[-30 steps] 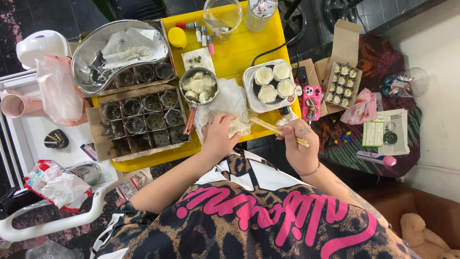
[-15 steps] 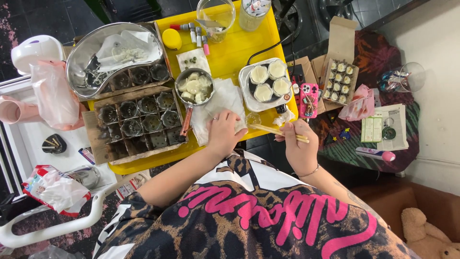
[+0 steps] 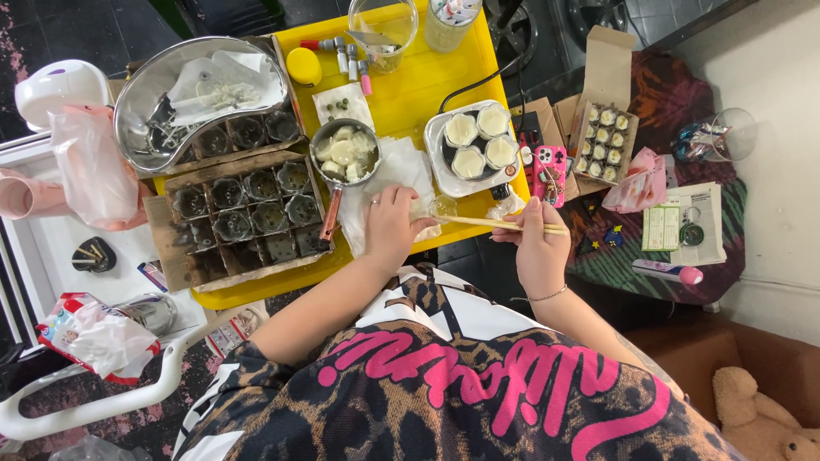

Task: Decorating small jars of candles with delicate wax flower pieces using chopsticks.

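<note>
chopsticks (image 3: 504, 224) pinched in right hand (image 3: 538, 248), tips at small clear glass jar (image 3: 442, 207). left hand (image 3: 391, 224) closed around jar on white paper (image 3: 401, 171) at near edge of yellow tray (image 3: 427, 77). pot of white chunks (image 3: 344, 152) just behind.

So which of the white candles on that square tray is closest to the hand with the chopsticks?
The lower right candle on the tray. It sits at the tray's edge nearest the right hand; the other three lie further left or further up.
</note>
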